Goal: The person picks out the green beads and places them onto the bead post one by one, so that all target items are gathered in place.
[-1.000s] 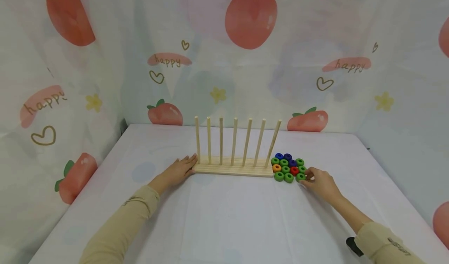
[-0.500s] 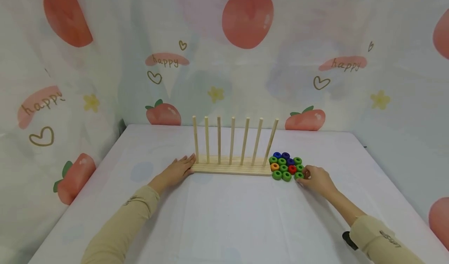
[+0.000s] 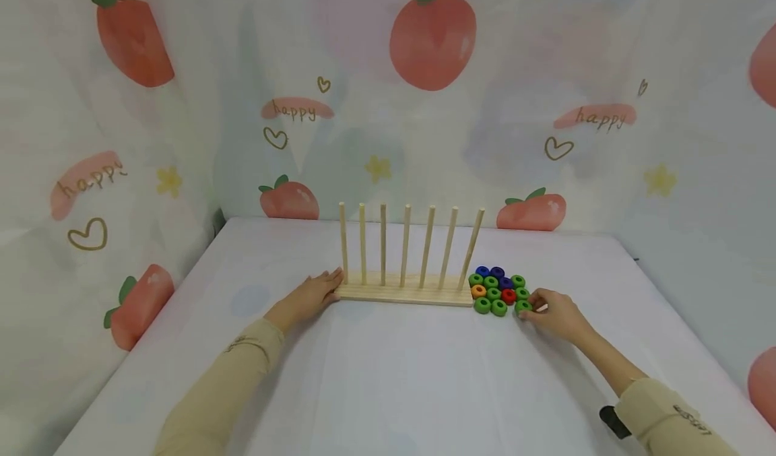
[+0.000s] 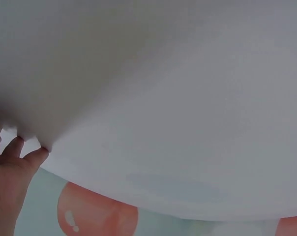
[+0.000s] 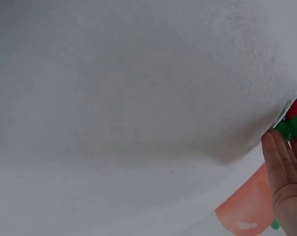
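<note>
A wooden rack (image 3: 405,292) with several upright bare pegs stands mid-table. My left hand (image 3: 308,298) lies at its left end, fingertips on the base and fingers extended; the left wrist view shows some of these fingers (image 4: 38,155) from the side. Against the rack's right end lies a cluster of ring-shaped wooden beads (image 3: 494,293), mostly green, with blue, orange and red ones among them. At the cluster's near right corner my right hand (image 3: 554,316) pinches a green bead (image 3: 522,306) between thumb and fingers. A red bead (image 3: 508,297) lies just left of it.
The table (image 3: 388,382) has a white cloth and a patterned backdrop (image 3: 424,139) rising behind and at both sides. A small black object (image 3: 614,421) shows beside the right sleeve.
The pinched green bead has shifted slightly right, away from the red bead, along with my right hand. My left hand stays at the rack's end. The head view has shifted a little.
</note>
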Available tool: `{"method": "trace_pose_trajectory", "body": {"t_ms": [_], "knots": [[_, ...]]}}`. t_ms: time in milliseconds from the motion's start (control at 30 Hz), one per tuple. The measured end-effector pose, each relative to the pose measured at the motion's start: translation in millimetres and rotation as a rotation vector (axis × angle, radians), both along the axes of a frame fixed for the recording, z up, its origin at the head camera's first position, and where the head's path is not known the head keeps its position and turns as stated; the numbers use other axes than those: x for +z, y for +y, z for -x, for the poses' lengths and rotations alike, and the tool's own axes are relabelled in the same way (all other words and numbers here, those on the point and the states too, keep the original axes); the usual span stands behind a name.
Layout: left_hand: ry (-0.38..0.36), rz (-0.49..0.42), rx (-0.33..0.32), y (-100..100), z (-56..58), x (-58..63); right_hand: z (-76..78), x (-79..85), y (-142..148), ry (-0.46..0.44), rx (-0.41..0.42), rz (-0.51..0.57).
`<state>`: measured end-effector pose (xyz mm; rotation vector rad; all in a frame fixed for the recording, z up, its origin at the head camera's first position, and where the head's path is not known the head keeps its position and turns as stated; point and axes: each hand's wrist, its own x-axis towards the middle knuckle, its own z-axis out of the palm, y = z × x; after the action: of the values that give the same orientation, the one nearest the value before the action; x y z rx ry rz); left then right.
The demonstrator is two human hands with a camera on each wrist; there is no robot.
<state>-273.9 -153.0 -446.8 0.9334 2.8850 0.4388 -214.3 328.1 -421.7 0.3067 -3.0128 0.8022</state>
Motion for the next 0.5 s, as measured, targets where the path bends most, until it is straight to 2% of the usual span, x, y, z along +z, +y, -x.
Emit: {"method": "trace_pose_trajectory", "body": {"t_ms": [167,500], "knots": [[-0.004,0.004,0.002,2.0,4.3,5.5,0.1,0.5,0.7,0.02,0.031,0.035],[0.002,-0.014,0.003,1.4,-1.5,0.9,-10.0,7.4,-15.1,0.071,0.041,0.061]]}}
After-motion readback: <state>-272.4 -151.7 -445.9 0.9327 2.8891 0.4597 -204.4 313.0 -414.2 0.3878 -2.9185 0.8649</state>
